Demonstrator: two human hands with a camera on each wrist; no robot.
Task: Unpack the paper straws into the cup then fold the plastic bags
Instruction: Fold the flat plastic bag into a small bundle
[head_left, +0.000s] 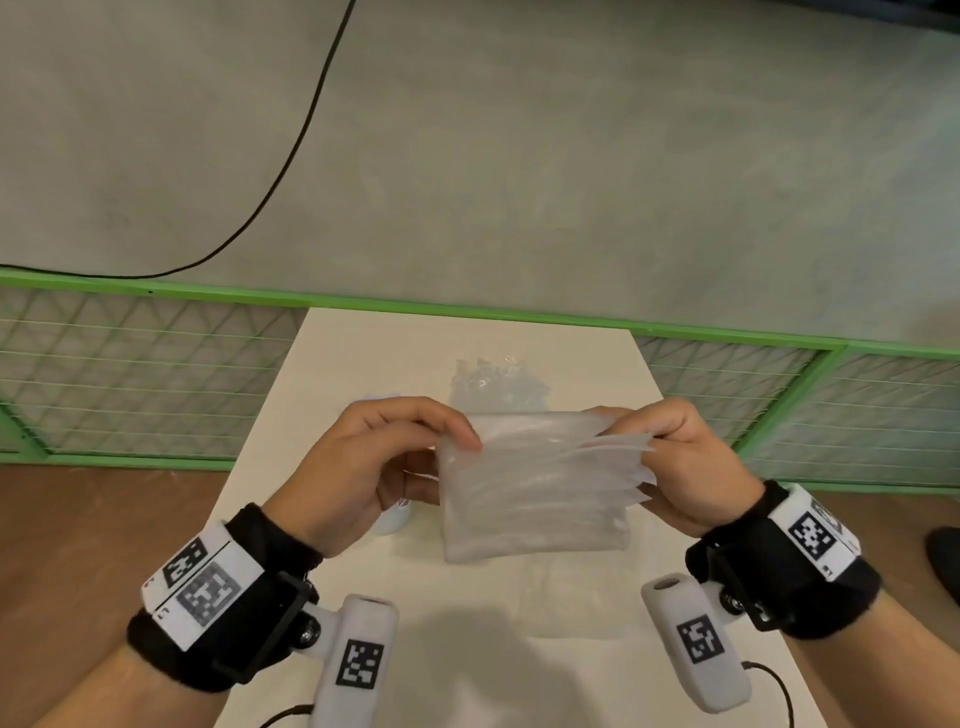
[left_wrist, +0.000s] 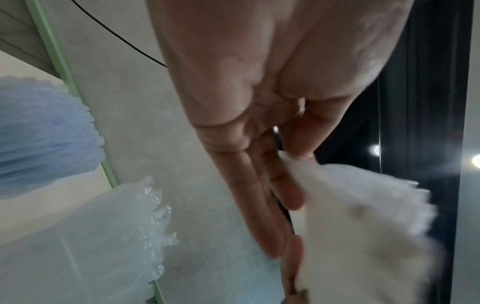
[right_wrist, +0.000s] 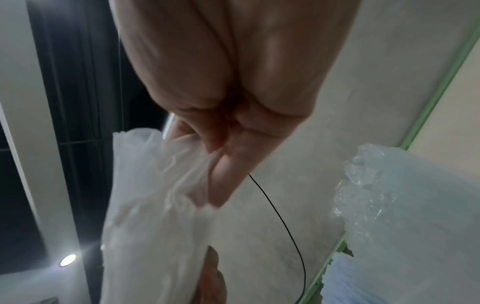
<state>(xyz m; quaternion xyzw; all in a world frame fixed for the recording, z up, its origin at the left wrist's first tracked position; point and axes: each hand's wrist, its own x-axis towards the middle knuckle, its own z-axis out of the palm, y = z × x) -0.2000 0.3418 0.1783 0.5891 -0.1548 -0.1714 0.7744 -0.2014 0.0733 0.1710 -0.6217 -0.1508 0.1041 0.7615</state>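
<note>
Up in my head view, my left hand (head_left: 358, 467) and right hand (head_left: 691, 467) pinch a stack of plastic bags (head_left: 535, 499) above the white tabletop (head_left: 363, 343). Left wrist view: fingers (left_wrist: 285, 185) clamped on the bags' corner. Right wrist view: fingers (right_wrist: 226, 174) squeeze bunched plastic.

We hold both forearms forward from the near edge, wrists strapped in black bands with white marker tags. Our left hand (head_left: 363, 462) sits left of centre, thumb and curled fingers pinching the plastic bags (head_left: 535, 493) at their left side. Our right hand (head_left: 691, 467) sits level with it on the right, fingers curled, pinching their right edge.
</note>
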